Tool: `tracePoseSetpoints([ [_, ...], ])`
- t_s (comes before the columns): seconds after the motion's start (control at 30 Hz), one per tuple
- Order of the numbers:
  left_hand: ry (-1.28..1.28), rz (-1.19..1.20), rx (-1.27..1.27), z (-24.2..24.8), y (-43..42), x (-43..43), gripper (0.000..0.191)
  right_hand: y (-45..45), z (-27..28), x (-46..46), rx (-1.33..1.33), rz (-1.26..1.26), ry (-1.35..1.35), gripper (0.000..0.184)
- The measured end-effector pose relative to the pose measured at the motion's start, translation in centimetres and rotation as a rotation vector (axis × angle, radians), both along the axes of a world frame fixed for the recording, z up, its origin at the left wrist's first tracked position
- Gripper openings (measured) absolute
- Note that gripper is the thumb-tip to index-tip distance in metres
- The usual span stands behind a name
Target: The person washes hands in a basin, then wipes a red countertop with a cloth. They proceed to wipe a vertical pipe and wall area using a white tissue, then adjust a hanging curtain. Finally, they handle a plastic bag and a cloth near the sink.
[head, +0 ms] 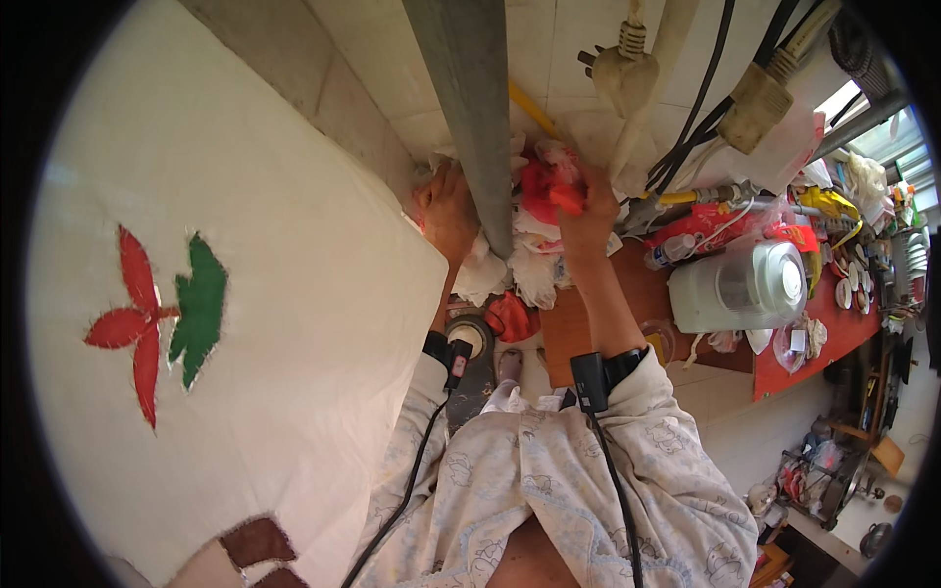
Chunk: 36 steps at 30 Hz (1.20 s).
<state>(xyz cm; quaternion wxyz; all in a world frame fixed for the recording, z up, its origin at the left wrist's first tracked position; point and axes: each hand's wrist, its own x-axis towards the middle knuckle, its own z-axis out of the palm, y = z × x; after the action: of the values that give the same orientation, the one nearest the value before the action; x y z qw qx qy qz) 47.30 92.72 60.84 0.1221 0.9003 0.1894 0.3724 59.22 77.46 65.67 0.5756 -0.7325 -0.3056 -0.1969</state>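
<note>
Crumpled plastic bags (pixel 533 272), mostly white and clear, are heaped behind and around a grey metal post (pixel 474 125). On the post's right side my right hand (pixel 594 209) grips a red plastic bag (pixel 540 192), its fingers bunched on the bag's edge. To the left of the post, my left hand (pixel 447 209) reaches down among the bags with bent fingers. White and reddish plastic shows by its fingertips, but what they hold is hidden. Another red bag (pixel 512 316) lies lower, beside a round wheel-like object (pixel 470 336).
A white cover with red and green patches (pixel 294 294) fills the left side. Plugs (pixel 625 77) and black cables (pixel 695 125) hang above right. A lidded translucent plastic container (pixel 735 287) and a plastic bottle (pixel 669 251) are on the red-brown tabletop (pixel 823 331) at right.
</note>
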Motion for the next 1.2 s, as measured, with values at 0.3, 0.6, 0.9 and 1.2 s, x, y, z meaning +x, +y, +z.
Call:
tracePoseSetpoints([
  [0.3,0.092,0.066,0.042,-1.9,0.7,0.1,0.041,3.2,4.5,-0.9,0.249,0.245,0.030,0.020],
  [0.6,0.132,-0.072,-0.072,-3.2,1.2,-0.6,0.020,11.9,-2.4,1.7,0.112,0.860,0.699,0.017],
  [0.9,-0.383,-0.045,-0.118,1.5,-2.6,-2.5,0.029,13.6,-6.1,2.8,-0.061,0.887,0.550,0.037],
  [1.2,-0.177,-0.129,-0.301,-3.8,3.7,1.2,0.026,3.5,0.4,1.5,-0.015,0.997,0.859,0.048],
])
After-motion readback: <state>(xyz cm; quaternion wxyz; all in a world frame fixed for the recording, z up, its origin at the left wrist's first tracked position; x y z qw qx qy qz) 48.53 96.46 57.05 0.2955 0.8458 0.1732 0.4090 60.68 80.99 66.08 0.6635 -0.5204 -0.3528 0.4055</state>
